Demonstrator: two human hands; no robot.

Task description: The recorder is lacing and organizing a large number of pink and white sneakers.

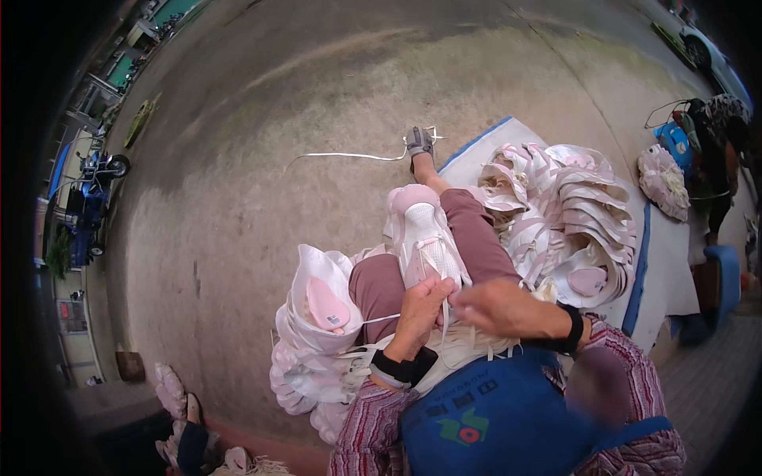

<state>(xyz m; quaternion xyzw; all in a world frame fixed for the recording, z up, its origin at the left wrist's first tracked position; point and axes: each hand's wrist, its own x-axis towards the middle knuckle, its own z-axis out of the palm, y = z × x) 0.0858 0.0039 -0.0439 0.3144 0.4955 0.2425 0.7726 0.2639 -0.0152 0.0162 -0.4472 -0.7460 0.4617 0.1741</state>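
A white and pink shoe upper (421,238) lies across my lap between my knees, toe pointing away. A white shoelace (431,258) is threaded through its upper eyelets. At its near end, my left hand (421,312) is closed in a pinch on the lace, whose loose end hangs between my hands. My right hand (502,308) is close beside it on the right, blurred by motion, its fingertips near the lace; what it holds does not show clearly. More white laces (468,345) lie bunched on my lap under my wrists.
Nested shoe uppers (317,317) are stacked by my left thigh. A larger pile of uppers (587,206) rests on a pale blue-edged mat (508,135) at the right. One loose lace (349,155) trails from my shoe (419,141). Another person (726,151) is at the far right.
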